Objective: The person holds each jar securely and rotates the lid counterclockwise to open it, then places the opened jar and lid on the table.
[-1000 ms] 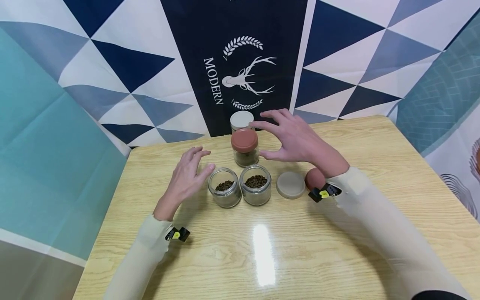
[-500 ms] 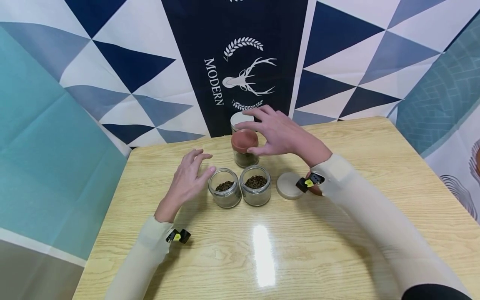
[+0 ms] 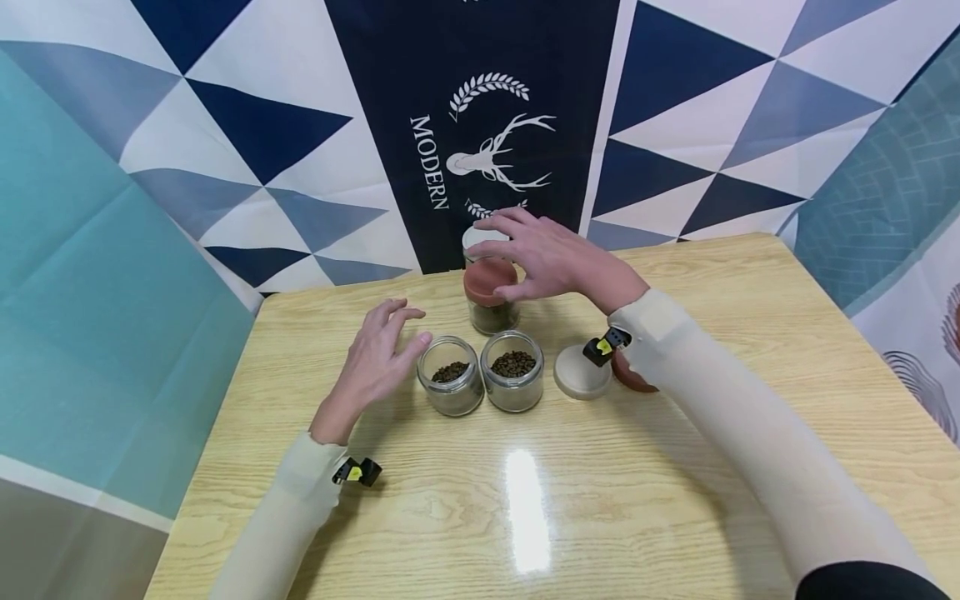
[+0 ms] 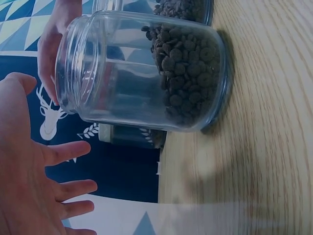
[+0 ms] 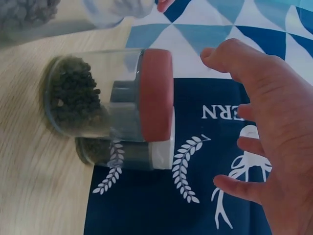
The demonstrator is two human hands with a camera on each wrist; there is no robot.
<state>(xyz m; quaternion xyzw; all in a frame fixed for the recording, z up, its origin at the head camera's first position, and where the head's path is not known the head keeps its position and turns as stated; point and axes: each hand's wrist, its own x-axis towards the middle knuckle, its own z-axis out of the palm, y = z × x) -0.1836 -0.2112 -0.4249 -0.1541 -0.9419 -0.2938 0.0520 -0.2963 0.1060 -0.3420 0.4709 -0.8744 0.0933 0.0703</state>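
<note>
Two open glass jars stand side by side, the left jar (image 3: pixel 452 392) and the right jar (image 3: pixel 513 387), each partly filled with small dark brown pellets (image 4: pixel 188 68). Behind them is a jar with a red lid (image 5: pixel 156 95), dark granules inside. My right hand (image 3: pixel 551 260) hovers above that lid, fingers spread; the right wrist view shows a gap between hand and lid. A white-lidded jar (image 5: pixel 162 154) stands further back, partly hidden by the hand in the head view. My left hand (image 3: pixel 372 360) is beside the left jar, fingers loosely extended, apart from it and holding nothing.
A pale round lid (image 3: pixel 581 372) lies on the wooden table (image 3: pixel 420 500) right of the open jars. Next to it a red lid (image 3: pixel 632 373) is partly covered by my right sleeve. A patterned cloth (image 3: pixel 292 150) hangs behind the table's back edge.
My right hand has moved left, from beside the red-lidded jar to over its lid. The left hand has stayed almost still, and the jars have not moved.
</note>
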